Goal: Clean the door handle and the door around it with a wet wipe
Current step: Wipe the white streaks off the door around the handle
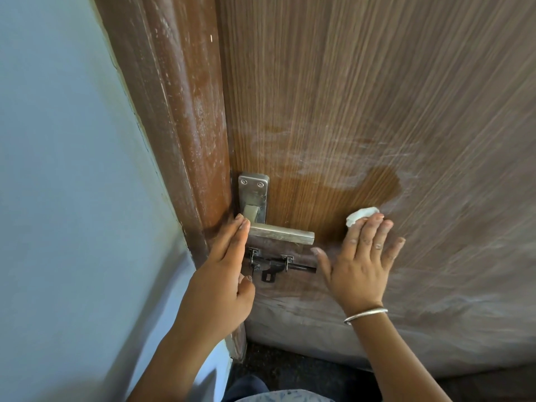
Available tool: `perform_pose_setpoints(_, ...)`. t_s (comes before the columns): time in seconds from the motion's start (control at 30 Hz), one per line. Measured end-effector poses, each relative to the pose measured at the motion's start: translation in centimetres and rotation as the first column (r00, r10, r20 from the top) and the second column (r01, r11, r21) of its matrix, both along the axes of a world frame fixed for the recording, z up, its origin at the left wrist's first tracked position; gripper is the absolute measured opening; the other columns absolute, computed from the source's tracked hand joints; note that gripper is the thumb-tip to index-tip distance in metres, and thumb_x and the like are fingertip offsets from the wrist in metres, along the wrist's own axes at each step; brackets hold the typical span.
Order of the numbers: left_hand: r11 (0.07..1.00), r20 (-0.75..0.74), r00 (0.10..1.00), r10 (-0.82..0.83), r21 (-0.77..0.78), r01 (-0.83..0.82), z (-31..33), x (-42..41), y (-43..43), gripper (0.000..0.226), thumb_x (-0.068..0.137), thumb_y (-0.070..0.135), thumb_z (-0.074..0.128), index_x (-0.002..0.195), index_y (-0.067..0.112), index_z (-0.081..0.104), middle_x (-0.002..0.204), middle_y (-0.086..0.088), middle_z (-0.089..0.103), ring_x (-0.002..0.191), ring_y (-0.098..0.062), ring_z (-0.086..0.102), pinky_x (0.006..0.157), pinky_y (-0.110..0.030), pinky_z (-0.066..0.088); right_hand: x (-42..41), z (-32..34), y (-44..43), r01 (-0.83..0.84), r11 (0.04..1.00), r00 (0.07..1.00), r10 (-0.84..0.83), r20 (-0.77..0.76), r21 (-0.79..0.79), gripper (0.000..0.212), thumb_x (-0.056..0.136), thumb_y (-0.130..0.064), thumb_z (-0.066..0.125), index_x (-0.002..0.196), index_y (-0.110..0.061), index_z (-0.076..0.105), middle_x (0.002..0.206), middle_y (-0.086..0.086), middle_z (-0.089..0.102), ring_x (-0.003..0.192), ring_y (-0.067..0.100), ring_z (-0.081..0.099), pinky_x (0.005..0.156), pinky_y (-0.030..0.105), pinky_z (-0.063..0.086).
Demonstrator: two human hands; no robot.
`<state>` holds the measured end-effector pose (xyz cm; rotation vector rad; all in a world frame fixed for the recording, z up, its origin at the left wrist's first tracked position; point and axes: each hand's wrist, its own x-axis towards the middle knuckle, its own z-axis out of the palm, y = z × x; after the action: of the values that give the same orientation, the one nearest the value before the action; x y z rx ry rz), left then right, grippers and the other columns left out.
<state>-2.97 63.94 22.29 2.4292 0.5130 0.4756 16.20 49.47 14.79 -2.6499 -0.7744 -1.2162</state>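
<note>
Where damp, dark door (304, 204); balled white wipe (361, 215) under flat right fingers (374, 230).

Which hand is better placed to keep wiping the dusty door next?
Right. The right hand already presses the wet wipe flat on the door; the left hand is open beside the handle.

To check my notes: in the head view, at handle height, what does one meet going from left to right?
Blue wall → door frame → left hand → door handle → right hand holding the wet wipe → dusty door.
</note>
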Motion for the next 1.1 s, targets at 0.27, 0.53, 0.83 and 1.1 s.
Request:
perform_pose_setpoints(0.27,1.000,0.006,1.000,0.014,0.008,-0.015,0.1,0.0,-0.1,0.086,0.078,0.005,0.063,0.146,0.029,0.016,0.146,0.033,0.002,0.066,0.002,0.055,0.058,-0.015,0.048,-0.7,-2.3,1.7,-0.243,0.935,0.969,0.248,-0.015,-0.260,0.073,0.087,-0.058,0.039,0.140,-0.008,0.030,0.149,0.007,0.025,0.134,0.029,0.027,0.110,0.059,0.003)
perform_pose_setpoints(0.53,1.000,0.007,1.000,0.001,0.003,-0.001,-0.1,-0.1,-0.1,0.087,0.078,0.005,0.062,0.146,0.032,0.013,0.147,0.034,0.001,0.065,0.001,0.055,0.056,-0.006,0.040,1.3,-0.1,-1.6,-0.030,0.997,0.997,0.035,0.073,-0.076,0.079,0.088,-0.063,0.032,0.137,-0.001,0.032,0.144,0.020,0.026,0.133,0.039,0.024,0.108,0.062,0.002)
perform_pose_setpoints(0.83,1.000,0.006,1.000,0.004,0.001,-0.004,0.0,-0.1,-0.2,0.087,0.078,0.005,0.062,0.145,0.032,0.014,0.148,0.032,0.004,0.068,0.005,0.055,0.056,-0.005,0.038,-1.3,1.4,3.2,-0.172,0.966,0.984,0.180,0.021,-0.193,0.080,0.084,-0.063,0.034,0.139,-0.007,0.027,0.145,0.009,0.024,0.133,0.032,0.025,0.105,0.065,0.011)
perform_pose_setpoints(1.1,1.000,0.015,1.000,0.004,-0.010,-0.004,0.0,0.0,-0.3,0.089,0.077,0.004,0.063,0.145,0.033,0.014,0.147,0.034,0.002,0.068,0.005,0.055,0.057,-0.008,0.042,0.3,6.8,2.2,-0.121,0.986,0.989,0.109,0.104,0.117,0.062,0.096,-0.041,0.032,0.143,-0.003,0.022,0.148,0.016,0.018,0.137,0.039,0.013,0.105,0.065,0.000)
